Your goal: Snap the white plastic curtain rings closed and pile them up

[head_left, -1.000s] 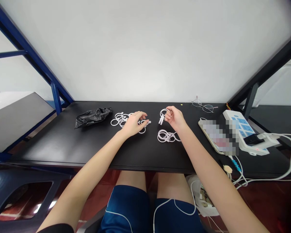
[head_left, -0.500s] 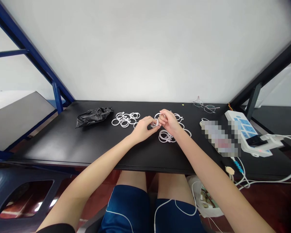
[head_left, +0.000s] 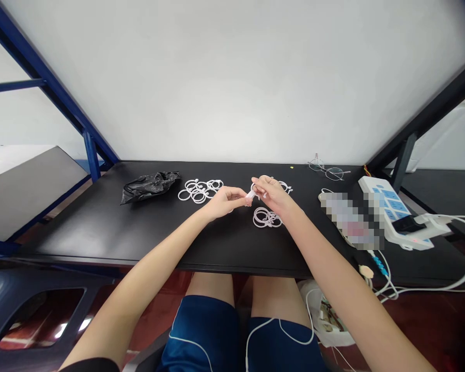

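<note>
Above the black table my left hand (head_left: 227,201) pinches a small white plastic piece (head_left: 250,195) between thumb and fingertips. Close on its right, my right hand (head_left: 273,195) is closed, with curled fingers, around part of a white plastic ring that mostly hides behind them. The fingertips of both hands nearly meet at the white piece, and its exact form is too small to tell. Left of the hands lies a group of loose white rings (head_left: 198,191) with small knobs. A further bunch of rings (head_left: 266,217) rests below my right hand, and more rings (head_left: 285,186) show behind it.
A crumpled black plastic bag (head_left: 150,186) lies at the left on the table (head_left: 112,227). Eyeglasses (head_left: 328,169), a blurred-out phone (head_left: 351,221) and a white power strip (head_left: 395,212) with cables stand at the right. A blue metal frame (head_left: 91,150) borders the left side.
My hands have drawn slightly apart, leaving the white piece at my left fingertips more exposed. My right hand has turned, its fingers curling differently. The rings on the table look unmoved.
</note>
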{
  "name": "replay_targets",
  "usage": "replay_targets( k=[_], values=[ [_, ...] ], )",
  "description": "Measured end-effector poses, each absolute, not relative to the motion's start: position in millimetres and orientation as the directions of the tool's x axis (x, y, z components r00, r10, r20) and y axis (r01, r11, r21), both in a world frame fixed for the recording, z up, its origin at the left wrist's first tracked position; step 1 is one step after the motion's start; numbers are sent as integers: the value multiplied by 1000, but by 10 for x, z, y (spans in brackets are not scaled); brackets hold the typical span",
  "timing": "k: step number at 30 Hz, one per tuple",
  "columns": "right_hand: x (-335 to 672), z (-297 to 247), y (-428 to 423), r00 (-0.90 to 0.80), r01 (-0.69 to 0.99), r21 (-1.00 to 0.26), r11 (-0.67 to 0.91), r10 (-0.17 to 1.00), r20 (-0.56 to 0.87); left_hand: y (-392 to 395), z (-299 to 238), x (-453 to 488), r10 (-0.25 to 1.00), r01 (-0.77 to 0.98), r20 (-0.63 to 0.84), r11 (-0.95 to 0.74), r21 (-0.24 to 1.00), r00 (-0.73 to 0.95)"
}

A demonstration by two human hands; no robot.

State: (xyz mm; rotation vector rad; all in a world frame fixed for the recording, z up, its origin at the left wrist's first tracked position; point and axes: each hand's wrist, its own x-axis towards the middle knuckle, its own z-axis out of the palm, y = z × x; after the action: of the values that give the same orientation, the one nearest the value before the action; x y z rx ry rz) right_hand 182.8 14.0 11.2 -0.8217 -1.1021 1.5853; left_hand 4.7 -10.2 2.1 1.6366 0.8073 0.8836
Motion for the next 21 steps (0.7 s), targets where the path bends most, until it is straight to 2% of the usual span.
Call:
replay_targets(
  k=[4, 6, 10, 15, 21],
  values=[
    [1878, 95, 183, -233, -166, -981, -103, 970, -62, -100, 21, 31, 845, 44, 103, -148, 988, 525],
    [1892, 85, 196, -245, -158, -979, -127, 966, -86, -83, 14, 15, 846, 16, 112, -141, 990, 522],
    [1902, 85, 221, -291, -358, -904, -232, 948, -128, -49, 13, -35, 854, -11, 103, -113, 993, 510],
    [1984, 104, 301, -98, -599, -770, -218, 975, -200, -30, -22, -49, 857, -15, 107, -116, 993, 505],
    [2034, 105, 328, -35, -635, -750, -185, 977, -212, 19, -115, -28, 881, -96, 117, -82, 992, 458]
  ],
)
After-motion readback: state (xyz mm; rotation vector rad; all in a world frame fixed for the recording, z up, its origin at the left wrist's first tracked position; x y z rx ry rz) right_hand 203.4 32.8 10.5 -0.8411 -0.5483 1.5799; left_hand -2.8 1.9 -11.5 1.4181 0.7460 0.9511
